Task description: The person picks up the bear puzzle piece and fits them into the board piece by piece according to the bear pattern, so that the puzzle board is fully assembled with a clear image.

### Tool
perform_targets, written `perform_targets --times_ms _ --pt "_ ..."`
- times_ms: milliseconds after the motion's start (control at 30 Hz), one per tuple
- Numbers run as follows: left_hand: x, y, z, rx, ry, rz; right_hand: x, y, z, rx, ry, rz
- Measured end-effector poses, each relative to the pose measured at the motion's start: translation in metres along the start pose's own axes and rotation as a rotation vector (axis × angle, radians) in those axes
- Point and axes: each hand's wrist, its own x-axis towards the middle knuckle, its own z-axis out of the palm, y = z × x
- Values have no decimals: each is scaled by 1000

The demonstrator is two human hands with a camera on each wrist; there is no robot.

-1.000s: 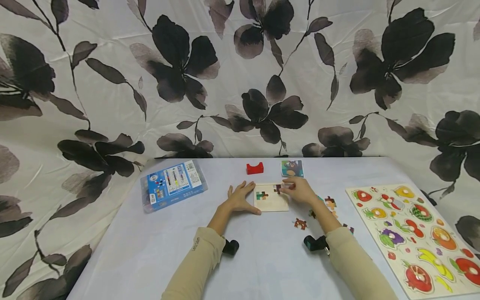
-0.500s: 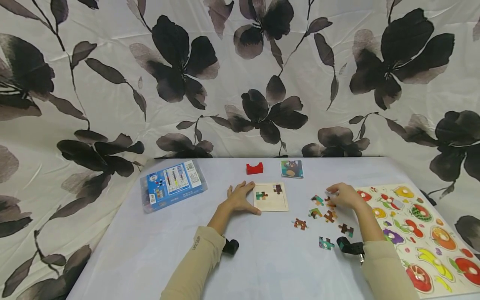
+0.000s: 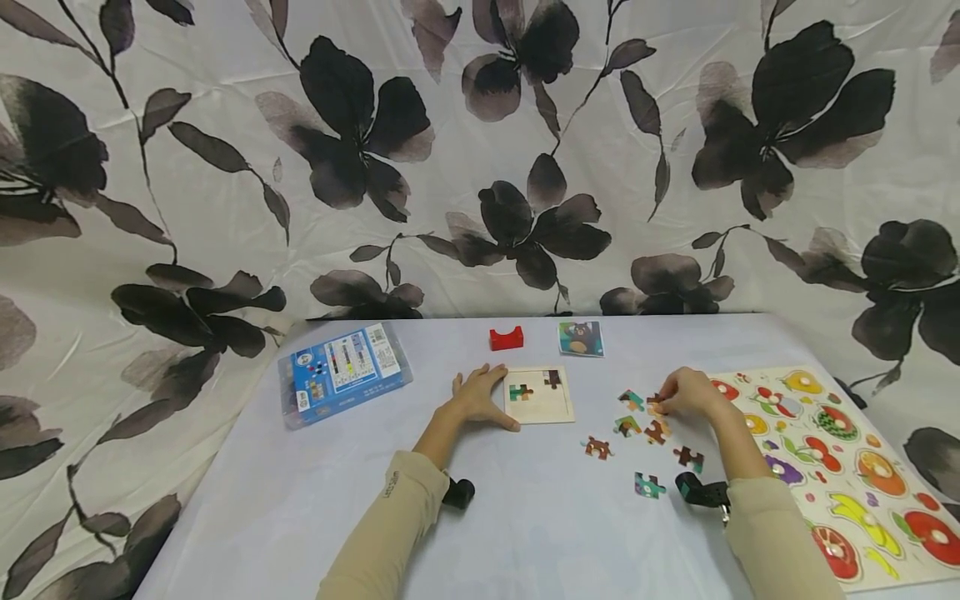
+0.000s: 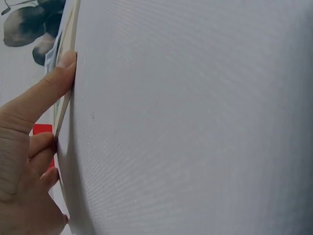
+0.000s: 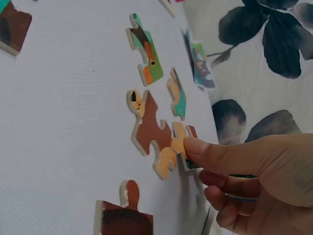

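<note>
My left hand (image 3: 476, 402) rests at the left side of a small square wooden puzzle board (image 3: 546, 410), its thumb and fingers spread against the edges. Two jigsaw pieces lie in the board: a green-brown one (image 3: 520, 392) and a dark one (image 3: 552, 379). To the right, my right hand (image 3: 688, 392) pinches a jigsaw piece (image 5: 179, 131) with tan and dark parts; the thumb covers some of it. Beside it lies a brown piece with tan tabs (image 5: 152, 125). Other loose pieces lie around, among them a teal one (image 3: 648, 486) and a brown one (image 3: 597, 447).
A large fruit puzzle board (image 3: 862, 500) lies at the right, partly under my right forearm. Behind the small board are a red block (image 3: 506, 338) and a bear picture card (image 3: 581, 339). A blue-labelled plastic box (image 3: 345, 371) sits at the back left.
My right hand has left the dark piece in the small board's upper right corner and moved right to the loose pieces, where it pinches one. My left hand stays at the board.
</note>
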Motion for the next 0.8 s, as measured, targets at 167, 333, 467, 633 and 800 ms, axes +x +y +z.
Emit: perform_targets --times_ms 167,333,467,633,800 --pt "-1 -1 0 -4 5 1 1 -3 1 78 100 -51" --pt "-2 -1 0 -22 8 13 7 -10 9 443 227 -104" --pt "-5 -1 0 -32 11 28 12 -19 17 737 247 -162" --pt "-6 -1 0 -25 11 30 19 -31 25 894 256 -167" --pt "-5 -1 -1 -25 13 22 28 -43 33 973 290 -145"
